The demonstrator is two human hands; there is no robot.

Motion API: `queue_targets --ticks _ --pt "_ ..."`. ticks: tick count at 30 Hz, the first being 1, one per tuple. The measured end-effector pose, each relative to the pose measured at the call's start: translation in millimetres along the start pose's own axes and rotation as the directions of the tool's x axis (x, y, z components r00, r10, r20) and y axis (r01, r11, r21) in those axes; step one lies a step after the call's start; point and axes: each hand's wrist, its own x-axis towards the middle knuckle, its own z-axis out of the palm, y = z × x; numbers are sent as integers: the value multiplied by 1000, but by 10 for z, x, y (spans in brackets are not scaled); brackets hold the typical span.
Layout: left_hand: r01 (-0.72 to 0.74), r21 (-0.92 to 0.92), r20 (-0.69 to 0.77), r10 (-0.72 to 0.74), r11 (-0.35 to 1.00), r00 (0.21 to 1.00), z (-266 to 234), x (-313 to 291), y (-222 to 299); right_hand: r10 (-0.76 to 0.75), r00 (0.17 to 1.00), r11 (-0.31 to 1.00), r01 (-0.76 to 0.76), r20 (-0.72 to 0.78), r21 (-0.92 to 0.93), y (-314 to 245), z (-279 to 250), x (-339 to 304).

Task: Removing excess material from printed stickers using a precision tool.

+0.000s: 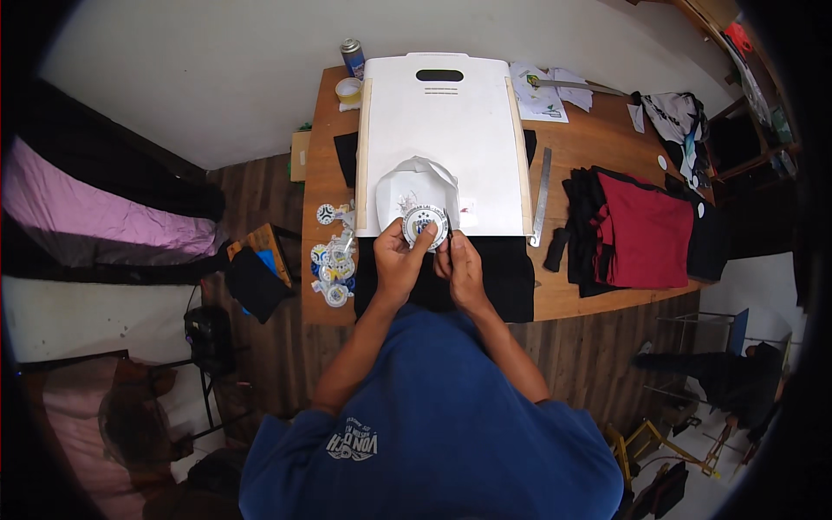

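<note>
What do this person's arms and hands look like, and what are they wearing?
Both forearms are bare. The left hand and right hand wear no gloves, and no rings or watch can be made out. A blue short-sleeved T-shirt with a white printed emblem covers the shoulders.

even soft light | sharp centre | fisheye bending, dark rim

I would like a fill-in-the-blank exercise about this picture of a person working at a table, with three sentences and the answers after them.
1. Both hands, the left hand and the right hand, hold a round ____ with a blue centre.
2. A long metal ruler lies to the ____ of the white board.
3. The folded garment on the black pile at the right is ____ in colour.

Missing words: badge; right; red
</note>
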Motion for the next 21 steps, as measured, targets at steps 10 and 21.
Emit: queue_targets --ticks 10,21 --pt "18 -3 -10 -18 1000 1000 14 67 29 23 999 999 -23 -24 29 15 -31 61" --pt "12 -8 -5 -12 1000 1000 -43 229 -88 20 1000 1000 -20 -2 12 86 -52 222"
